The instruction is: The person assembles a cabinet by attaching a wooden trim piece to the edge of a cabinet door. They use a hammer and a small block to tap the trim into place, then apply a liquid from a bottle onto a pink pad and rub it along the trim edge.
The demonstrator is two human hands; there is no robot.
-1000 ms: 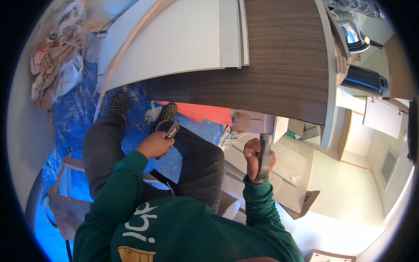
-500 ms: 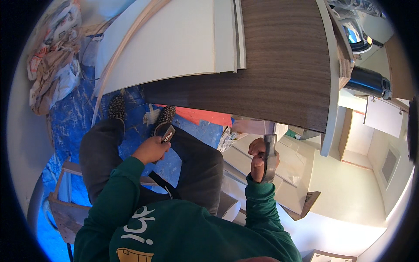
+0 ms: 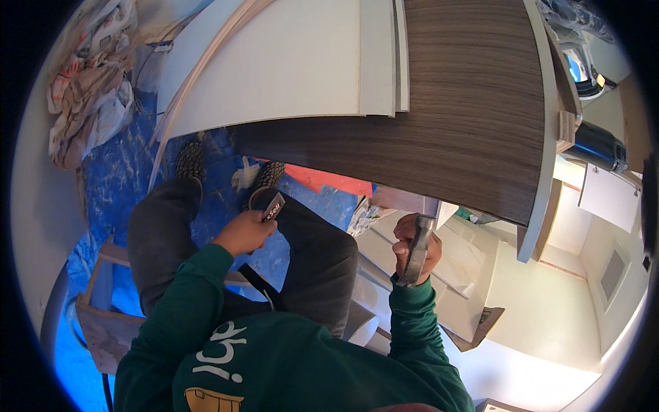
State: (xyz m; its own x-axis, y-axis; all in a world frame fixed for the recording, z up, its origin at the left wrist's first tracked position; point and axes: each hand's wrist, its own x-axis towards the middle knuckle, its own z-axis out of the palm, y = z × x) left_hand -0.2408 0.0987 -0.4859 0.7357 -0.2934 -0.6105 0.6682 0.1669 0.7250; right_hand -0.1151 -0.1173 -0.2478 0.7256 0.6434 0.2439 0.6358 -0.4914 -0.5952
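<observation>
My left hand (image 3: 246,232) is closed around a short, flat, dark strip (image 3: 274,207) with pale lettering; its lower part is hidden in the fist, so I cannot tell its exact kind. It is held above my left-of-centre lap, over the blue floor covering. My right hand (image 3: 431,255) grips a hammer (image 3: 417,251), whose grey metal head stands out beside the thumb while the handle is mostly hidden. Just beyond that hand runs the near edge of a dark wood-grain panel (image 3: 473,103). Neither tool touches the panel.
Pale boards (image 3: 274,62) lie on the panel, with thin edging strips (image 3: 199,69) curving along them. Crumpled bags (image 3: 93,103) lie at far left. A wooden stool-like frame (image 3: 110,333) stands at lower left. Light panels (image 3: 439,268) lie under my right arm; a black cylinder (image 3: 598,145) is at right.
The hammer head has tilted from near upright to a slant in my right hand. My left hand still holds the dark strip. The whole view has shifted slightly.
</observation>
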